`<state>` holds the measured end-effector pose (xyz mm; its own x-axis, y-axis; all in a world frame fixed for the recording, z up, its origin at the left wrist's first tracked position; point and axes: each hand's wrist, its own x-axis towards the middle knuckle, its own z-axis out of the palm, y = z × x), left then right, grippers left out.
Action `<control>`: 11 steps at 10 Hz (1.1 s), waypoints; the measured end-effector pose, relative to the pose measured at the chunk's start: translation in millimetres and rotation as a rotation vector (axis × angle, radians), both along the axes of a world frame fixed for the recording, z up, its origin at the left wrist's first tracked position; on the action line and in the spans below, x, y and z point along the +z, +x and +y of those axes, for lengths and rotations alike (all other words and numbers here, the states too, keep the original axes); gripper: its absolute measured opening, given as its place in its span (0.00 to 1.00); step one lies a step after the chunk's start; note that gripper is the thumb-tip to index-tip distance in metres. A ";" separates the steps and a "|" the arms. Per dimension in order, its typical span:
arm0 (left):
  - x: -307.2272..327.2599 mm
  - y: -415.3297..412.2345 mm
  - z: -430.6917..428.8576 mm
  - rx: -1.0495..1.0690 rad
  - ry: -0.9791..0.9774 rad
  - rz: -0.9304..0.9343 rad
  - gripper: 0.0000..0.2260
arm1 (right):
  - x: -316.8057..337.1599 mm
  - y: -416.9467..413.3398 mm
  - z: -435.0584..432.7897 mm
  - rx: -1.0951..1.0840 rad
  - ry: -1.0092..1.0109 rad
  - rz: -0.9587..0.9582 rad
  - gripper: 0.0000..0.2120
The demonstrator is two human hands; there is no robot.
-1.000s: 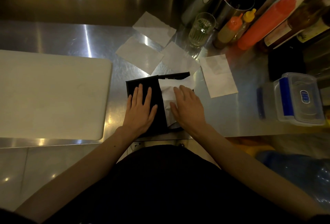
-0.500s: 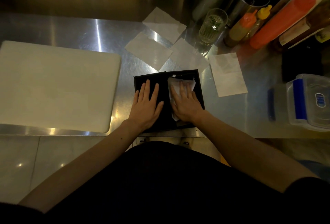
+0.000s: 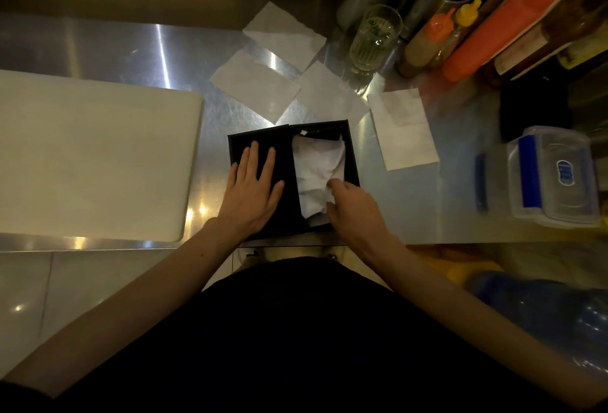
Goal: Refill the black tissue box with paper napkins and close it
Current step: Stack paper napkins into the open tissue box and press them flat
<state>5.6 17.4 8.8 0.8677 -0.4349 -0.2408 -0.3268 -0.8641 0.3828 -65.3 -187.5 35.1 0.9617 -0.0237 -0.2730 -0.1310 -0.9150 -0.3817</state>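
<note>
Left hand (image 3: 250, 192) lies spread flat on the square black tissue box (image 3: 352, 149); right hand (image 3: 353, 210), at 3 o'clock, pinches crumpled white paper napkins (image 3: 317, 165) inside.

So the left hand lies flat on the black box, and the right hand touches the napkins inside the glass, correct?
Not quite. In the head view the left hand lies flat on the black box, but the napkins that the right hand touches are inside that box, not the glass.

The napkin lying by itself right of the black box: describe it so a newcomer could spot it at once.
Start at the steel counter and find the black tissue box at its front edge, under the hands. Just right of the box lies one flat paper napkin. Unlike the three napkins clustered behind the box, it lies alone, with a faint grey smudge near its far end.
</note>
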 end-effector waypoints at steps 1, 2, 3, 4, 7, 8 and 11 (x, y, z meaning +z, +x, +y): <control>0.1 -0.4 -2.2 0.000 -0.005 0.009 0.29 | -0.1 2.2 -7.3 0.113 -0.059 0.104 0.07; 0.8 -0.1 -2.6 0.000 -0.003 0.020 0.29 | -1.3 10.0 -5.5 0.189 -0.126 0.167 0.04; 1.2 0.2 -2.5 -0.002 -0.005 0.019 0.29 | -5.4 22.1 -2.8 0.291 -0.220 0.199 0.06; 1.4 0.3 -2.7 0.000 -0.007 0.022 0.29 | -8.9 26.1 -2.9 0.347 -0.272 0.183 0.08; 3.5 1.2 -1.5 -0.006 0.005 0.038 0.29 | -17.6 32.2 -4.0 0.448 -0.383 0.125 0.10; 3.3 2.0 -0.5 -0.010 0.006 0.037 0.29 | -16.3 31.3 -7.4 0.465 -0.356 0.116 0.11; 2.5 2.6 -1.5 -0.014 0.016 0.040 0.29 | -15.9 28.1 -8.5 0.452 -0.361 0.125 0.11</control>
